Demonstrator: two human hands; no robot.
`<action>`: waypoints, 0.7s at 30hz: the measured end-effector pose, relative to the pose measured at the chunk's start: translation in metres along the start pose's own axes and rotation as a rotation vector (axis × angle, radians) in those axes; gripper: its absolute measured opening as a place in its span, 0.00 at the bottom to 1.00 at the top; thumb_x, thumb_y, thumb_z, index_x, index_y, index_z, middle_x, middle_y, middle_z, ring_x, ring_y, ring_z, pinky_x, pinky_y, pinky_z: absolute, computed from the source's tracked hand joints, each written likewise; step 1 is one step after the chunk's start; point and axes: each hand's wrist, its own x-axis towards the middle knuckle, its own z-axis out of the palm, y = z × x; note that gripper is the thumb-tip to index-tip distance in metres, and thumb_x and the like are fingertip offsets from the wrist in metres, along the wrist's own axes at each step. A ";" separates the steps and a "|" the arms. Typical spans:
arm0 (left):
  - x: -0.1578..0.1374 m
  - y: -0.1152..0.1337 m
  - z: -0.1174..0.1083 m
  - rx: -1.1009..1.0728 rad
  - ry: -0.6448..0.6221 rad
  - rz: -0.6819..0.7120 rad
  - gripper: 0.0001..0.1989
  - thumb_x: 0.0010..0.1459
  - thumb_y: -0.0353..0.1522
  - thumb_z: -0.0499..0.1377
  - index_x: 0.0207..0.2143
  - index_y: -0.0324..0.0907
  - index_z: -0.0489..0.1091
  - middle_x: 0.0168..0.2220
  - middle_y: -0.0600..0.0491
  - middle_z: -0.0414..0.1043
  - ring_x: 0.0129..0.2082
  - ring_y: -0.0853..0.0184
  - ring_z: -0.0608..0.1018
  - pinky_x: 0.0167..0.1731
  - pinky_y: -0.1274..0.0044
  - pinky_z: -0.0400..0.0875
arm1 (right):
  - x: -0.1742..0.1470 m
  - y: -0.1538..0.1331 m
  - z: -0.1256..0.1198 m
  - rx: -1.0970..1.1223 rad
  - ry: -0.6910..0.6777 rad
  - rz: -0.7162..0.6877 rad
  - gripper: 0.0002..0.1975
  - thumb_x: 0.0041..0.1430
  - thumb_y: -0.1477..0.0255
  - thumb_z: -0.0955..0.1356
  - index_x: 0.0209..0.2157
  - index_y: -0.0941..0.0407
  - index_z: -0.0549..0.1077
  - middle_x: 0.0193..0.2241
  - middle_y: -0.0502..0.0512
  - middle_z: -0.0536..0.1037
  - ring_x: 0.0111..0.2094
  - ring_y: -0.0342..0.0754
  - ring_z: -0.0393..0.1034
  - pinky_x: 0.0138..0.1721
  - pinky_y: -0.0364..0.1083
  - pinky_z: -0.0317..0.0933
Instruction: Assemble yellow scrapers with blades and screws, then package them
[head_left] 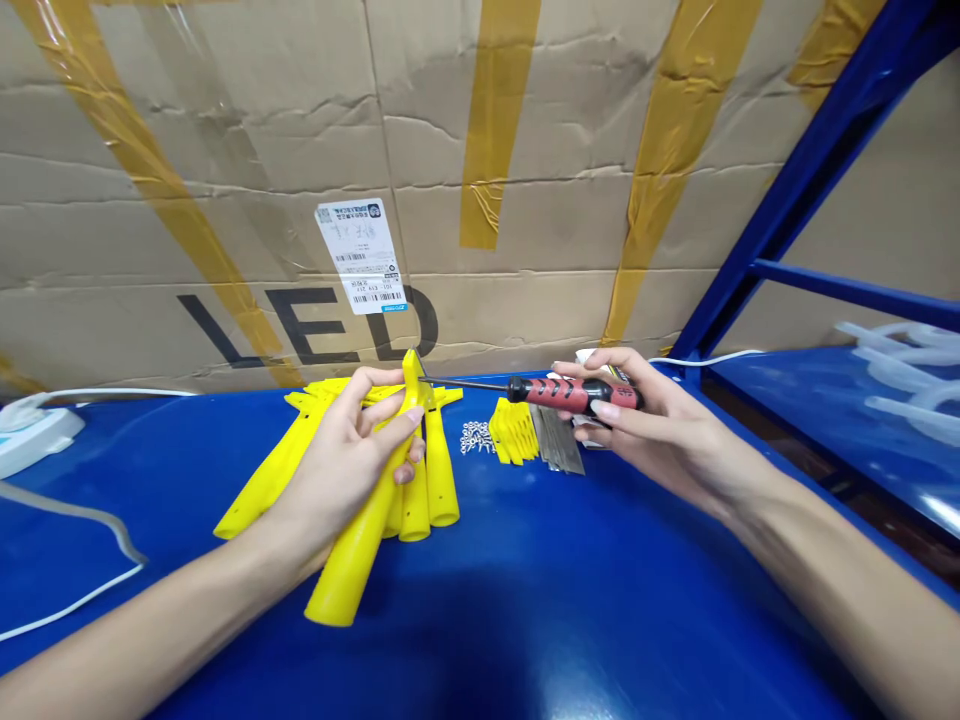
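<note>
My left hand (375,430) is closed around a yellow plastic scraper handle (352,550), its hollow round end pointing down toward me. A thin dark edge shows at the handle's upper end. In my right hand (652,410) is a screwdriver (555,392) with a red and black grip, held level. Its shaft points left and its tip meets the upper end of the handle; whether a screw sits there is too small to tell. Behind my left hand lie several more yellow handles (442,480).
Small silver screws (476,437) lie in a heap beside a row of yellow plates (514,432) and a stack of grey metal blades (556,440). A cardboard box (555,200) stands behind the blue table (525,600). A white power strip (37,430) is at left, a blue frame (780,190) at right.
</note>
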 end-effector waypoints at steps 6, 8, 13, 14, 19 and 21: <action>-0.001 0.001 0.001 0.006 0.001 -0.015 0.17 0.57 0.30 0.66 0.43 0.46 0.61 0.28 0.59 0.69 0.18 0.77 0.68 0.18 0.85 0.63 | 0.001 0.001 0.001 -0.144 0.109 0.018 0.15 0.66 0.54 0.68 0.38 0.52 0.69 0.28 0.48 0.73 0.17 0.38 0.61 0.19 0.41 0.57; -0.001 0.001 0.001 0.007 0.010 0.010 0.18 0.57 0.30 0.66 0.44 0.47 0.61 0.28 0.59 0.70 0.19 0.77 0.69 0.18 0.85 0.63 | 0.001 0.000 0.001 -0.057 0.037 0.014 0.13 0.61 0.60 0.73 0.42 0.51 0.70 0.37 0.51 0.75 0.29 0.43 0.71 0.29 0.44 0.67; -0.002 0.001 0.001 0.021 0.005 -0.011 0.18 0.57 0.30 0.66 0.44 0.47 0.60 0.27 0.60 0.69 0.17 0.77 0.67 0.18 0.85 0.63 | 0.001 -0.001 0.002 -0.221 0.119 -0.022 0.16 0.66 0.53 0.67 0.38 0.52 0.69 0.20 0.44 0.67 0.14 0.38 0.55 0.16 0.41 0.50; -0.002 0.001 0.000 0.025 0.002 -0.012 0.17 0.58 0.30 0.65 0.44 0.47 0.60 0.27 0.60 0.69 0.17 0.77 0.67 0.18 0.85 0.63 | 0.001 -0.001 0.002 -0.232 0.137 -0.018 0.18 0.67 0.52 0.65 0.37 0.53 0.69 0.20 0.45 0.67 0.14 0.37 0.55 0.16 0.41 0.50; 0.001 -0.001 -0.003 0.042 -0.007 0.035 0.17 0.59 0.31 0.65 0.45 0.48 0.61 0.26 0.60 0.69 0.19 0.77 0.68 0.20 0.86 0.63 | 0.000 -0.001 0.002 -0.045 -0.003 -0.006 0.14 0.58 0.62 0.75 0.42 0.50 0.70 0.37 0.50 0.73 0.32 0.44 0.72 0.31 0.43 0.68; 0.001 -0.001 -0.003 0.037 -0.011 0.024 0.17 0.58 0.32 0.65 0.44 0.48 0.60 0.26 0.60 0.69 0.19 0.77 0.68 0.19 0.86 0.63 | 0.000 0.000 0.002 -0.128 0.031 -0.019 0.13 0.63 0.59 0.71 0.40 0.51 0.69 0.29 0.47 0.71 0.21 0.39 0.64 0.21 0.40 0.58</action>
